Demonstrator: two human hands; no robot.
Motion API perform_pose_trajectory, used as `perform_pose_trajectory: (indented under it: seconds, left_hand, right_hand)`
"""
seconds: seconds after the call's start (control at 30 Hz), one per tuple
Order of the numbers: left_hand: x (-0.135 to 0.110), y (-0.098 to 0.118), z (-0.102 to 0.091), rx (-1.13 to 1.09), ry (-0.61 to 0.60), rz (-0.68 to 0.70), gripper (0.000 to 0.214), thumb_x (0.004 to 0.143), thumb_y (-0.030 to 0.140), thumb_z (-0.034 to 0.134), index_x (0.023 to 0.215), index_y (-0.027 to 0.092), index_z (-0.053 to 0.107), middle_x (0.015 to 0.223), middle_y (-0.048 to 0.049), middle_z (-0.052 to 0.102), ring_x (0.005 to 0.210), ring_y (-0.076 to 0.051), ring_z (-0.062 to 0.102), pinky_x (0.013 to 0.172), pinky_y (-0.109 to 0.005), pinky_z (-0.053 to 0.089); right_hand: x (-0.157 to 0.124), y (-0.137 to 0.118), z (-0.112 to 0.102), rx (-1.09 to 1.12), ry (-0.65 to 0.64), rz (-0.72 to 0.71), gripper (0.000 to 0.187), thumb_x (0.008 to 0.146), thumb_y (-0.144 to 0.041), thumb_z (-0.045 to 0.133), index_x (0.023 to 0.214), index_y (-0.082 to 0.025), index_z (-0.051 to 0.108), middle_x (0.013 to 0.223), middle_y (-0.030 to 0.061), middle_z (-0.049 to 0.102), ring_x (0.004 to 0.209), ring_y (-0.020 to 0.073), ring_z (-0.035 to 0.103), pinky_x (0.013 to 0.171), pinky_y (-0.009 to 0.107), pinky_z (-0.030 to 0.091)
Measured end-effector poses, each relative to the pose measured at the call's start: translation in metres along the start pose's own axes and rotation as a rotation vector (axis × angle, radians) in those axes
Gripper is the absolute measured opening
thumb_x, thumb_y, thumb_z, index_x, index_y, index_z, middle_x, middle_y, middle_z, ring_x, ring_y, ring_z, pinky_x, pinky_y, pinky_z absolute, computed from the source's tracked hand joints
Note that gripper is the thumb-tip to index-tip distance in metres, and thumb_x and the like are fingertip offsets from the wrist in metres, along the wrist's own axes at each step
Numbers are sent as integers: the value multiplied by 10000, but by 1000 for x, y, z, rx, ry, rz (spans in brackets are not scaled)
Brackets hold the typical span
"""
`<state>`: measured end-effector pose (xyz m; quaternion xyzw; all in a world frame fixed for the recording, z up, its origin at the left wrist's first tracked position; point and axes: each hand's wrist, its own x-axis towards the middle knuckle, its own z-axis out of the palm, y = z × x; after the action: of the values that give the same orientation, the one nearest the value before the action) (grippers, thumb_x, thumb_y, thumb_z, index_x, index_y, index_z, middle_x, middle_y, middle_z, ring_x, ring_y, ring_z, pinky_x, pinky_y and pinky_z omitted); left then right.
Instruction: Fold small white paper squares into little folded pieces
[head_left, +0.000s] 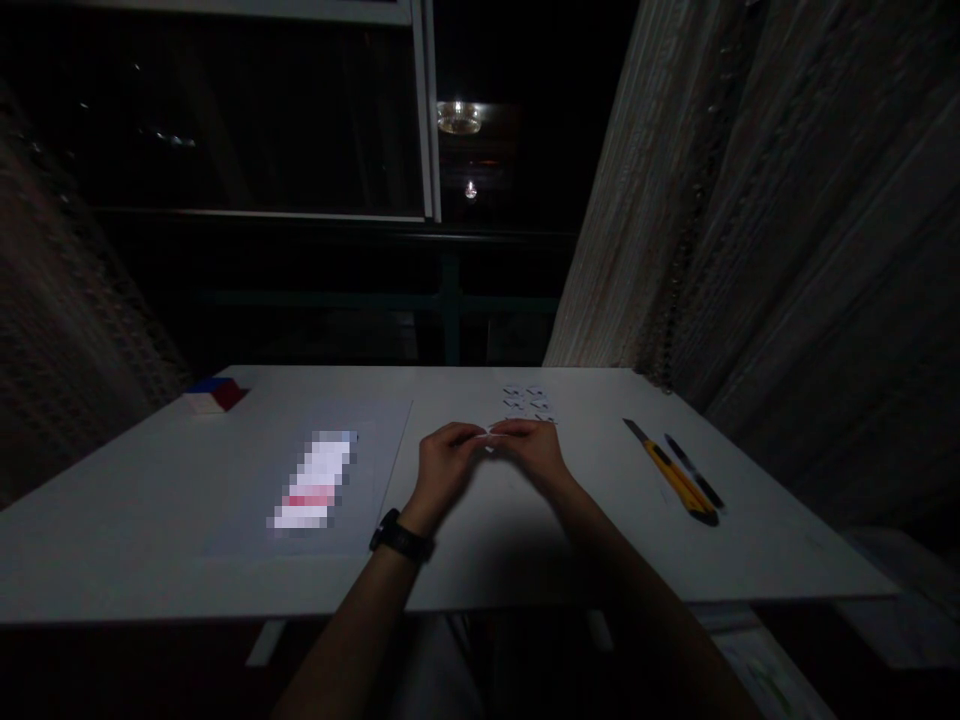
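My left hand [448, 458], with a dark watch [401, 537] on its wrist, and my right hand [531, 450] meet over the middle of the white table [480, 555]. Their fingertips pinch a small white piece of paper [490, 436] between them. Most of the piece is hidden by the fingers. Just beyond my right hand lie several small white pieces with dark marks [527, 398], set out in rows.
On the left, a lit, blurred-out phone screen [319, 478] lies on a pale sheet [382, 440]. A coloured block [214, 395] sits at the far left. A yellow utility knife [671, 475], blade out, and a pen [694, 470] lie on the right. Curtains [637, 190] flank the window.
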<state>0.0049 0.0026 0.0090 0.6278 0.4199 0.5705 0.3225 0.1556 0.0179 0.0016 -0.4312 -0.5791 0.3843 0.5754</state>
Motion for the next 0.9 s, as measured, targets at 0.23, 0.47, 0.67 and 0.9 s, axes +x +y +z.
perform_pose_trajectory:
  seconds: [0.23, 0.47, 0.67, 0.9]
  left_hand:
    - [-1, -2, 0, 61, -3, 81, 95, 709, 264, 614, 698, 211, 693, 759, -40, 676, 750, -170, 613, 745, -276, 463]
    - [-2, 0, -1, 99, 39, 129, 97, 723, 261, 603, 710, 217, 689, 762, -35, 672, 748, -171, 612, 733, -276, 470]
    - [-3, -1, -2, 183, 87, 271, 113, 752, 234, 582, 731, 199, 687, 779, -37, 671, 750, -164, 614, 732, -289, 476]
    - [-1, -10, -2, 242, 86, 288, 163, 756, 232, 596, 888, 184, 679, 838, -37, 679, 756, -152, 623, 708, -274, 489]
  right_hand:
    - [-4, -7, 5, 1, 27, 2, 165, 515, -307, 758, 585, -171, 697, 669, 48, 688, 670, 200, 633, 655, 324, 509]
    - [-5, -11, 9, 54, 38, -14, 168, 520, -293, 762, 601, -162, 692, 700, 53, 691, 692, 193, 628, 664, 312, 502]
    - [-5, -12, 11, 69, 18, 11, 205, 508, -293, 768, 645, -158, 697, 727, 52, 699, 704, 188, 632, 674, 300, 501]
    - [-5, -15, 8, 8, 49, -46, 180, 525, -284, 762, 650, -170, 699, 710, 38, 696, 698, 182, 634, 681, 299, 500]
